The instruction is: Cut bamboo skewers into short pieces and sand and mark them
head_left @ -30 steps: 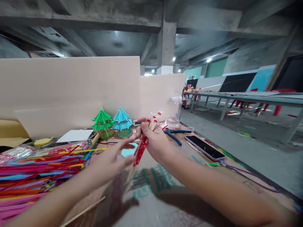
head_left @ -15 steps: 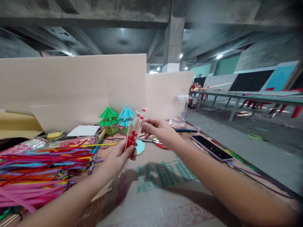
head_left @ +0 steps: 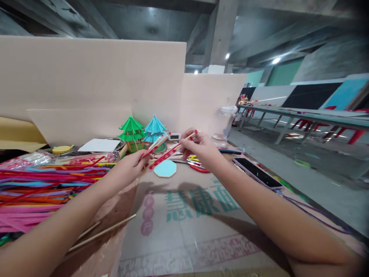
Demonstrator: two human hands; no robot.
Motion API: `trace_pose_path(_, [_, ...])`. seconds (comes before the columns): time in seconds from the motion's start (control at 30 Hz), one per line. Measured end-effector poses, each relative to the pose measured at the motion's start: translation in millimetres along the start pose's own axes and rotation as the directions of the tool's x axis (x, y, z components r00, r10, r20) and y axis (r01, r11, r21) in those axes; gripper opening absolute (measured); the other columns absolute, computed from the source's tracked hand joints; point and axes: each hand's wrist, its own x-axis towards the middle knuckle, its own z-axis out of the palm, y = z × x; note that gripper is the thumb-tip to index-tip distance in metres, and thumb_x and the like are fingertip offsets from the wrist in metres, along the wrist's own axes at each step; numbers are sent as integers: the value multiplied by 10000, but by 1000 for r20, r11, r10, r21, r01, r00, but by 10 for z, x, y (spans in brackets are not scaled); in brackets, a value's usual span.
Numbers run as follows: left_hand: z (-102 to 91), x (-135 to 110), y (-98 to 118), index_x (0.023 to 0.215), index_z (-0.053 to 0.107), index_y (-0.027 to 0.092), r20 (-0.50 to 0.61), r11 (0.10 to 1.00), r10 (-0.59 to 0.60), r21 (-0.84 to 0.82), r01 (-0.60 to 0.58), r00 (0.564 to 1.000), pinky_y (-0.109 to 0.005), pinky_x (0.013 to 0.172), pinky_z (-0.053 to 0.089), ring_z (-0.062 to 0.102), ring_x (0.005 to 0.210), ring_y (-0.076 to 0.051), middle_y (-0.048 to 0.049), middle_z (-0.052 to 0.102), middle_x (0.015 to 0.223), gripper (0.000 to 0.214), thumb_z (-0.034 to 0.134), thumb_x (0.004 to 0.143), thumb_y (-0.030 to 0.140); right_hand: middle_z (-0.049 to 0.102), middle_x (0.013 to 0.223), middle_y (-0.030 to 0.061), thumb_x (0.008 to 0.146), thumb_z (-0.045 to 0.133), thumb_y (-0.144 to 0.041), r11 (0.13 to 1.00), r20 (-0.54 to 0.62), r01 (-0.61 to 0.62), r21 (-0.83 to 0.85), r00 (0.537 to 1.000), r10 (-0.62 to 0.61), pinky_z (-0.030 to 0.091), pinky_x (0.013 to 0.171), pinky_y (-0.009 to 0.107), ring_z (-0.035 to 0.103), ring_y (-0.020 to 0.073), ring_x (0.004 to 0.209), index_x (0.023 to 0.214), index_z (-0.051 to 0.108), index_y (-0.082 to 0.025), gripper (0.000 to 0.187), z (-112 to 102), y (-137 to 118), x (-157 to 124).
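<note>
My left hand [head_left: 135,163] is closed on thin wooden sticks [head_left: 157,145] with red-and-white wrapping, tips pointing up and right. My right hand [head_left: 198,146] pinches other wooden sticks in a red-printed wrapper [head_left: 165,156], which slants down left toward my left fingers. Whether the two bundles touch is unclear. Below them lies a light-blue octagonal piece [head_left: 165,169] with a pale edge. Behind my hands stand a green model pavilion [head_left: 132,132] and a light-blue one [head_left: 155,132]. Scissors with red handles [head_left: 199,169] lie under my right hand, partly hidden.
Colourful pipe cleaners [head_left: 43,188] are heaped at left. Loose sticks [head_left: 108,231] lie near my left forearm. A phone [head_left: 258,173] with a cable rests at right. A clear jar [head_left: 226,125], a small digital display [head_left: 174,136] and upright pale boards [head_left: 95,84] stand behind.
The bundle held upright in my left hand is now tilted and split between both hands. My right hand has taken hold of some wrapped sticks. The view has tipped downward.
</note>
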Motion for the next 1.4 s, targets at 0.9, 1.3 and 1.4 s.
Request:
trace_pose_path(0.9, [346,-58,72,1004,584,182,-104,898,-36,-439,-14,994,-247,481,391,492,512,-143,37,508,616,388,381,976,511,691,671,-6,823,712,-150,957,181,-164,-240,961,210,582,589,249,699,140,605,1164,672,-173,344,-255,74,83])
trace_pose_path(1.3, [201,-130,302,850,544,201,-15,922,66,-381,-67,998,-235,529,365,472,578,-127,37,502,647,313,436,977,467,768,1011,81,929,645,-469,1000,135,-30,-2,990,30,612,709,289,726,154,759,1124,689,-184,348,-102,6,17])
trace_pose_path(1.4, [329,-230,393,938,610,184,113,936,118,-345,-73,987,-236,535,408,521,561,-133,30,551,624,357,380,992,452,762,959,82,902,647,-558,984,149,-26,178,989,-1,606,648,275,717,141,681,1084,658,-179,421,-21,-89,-38])
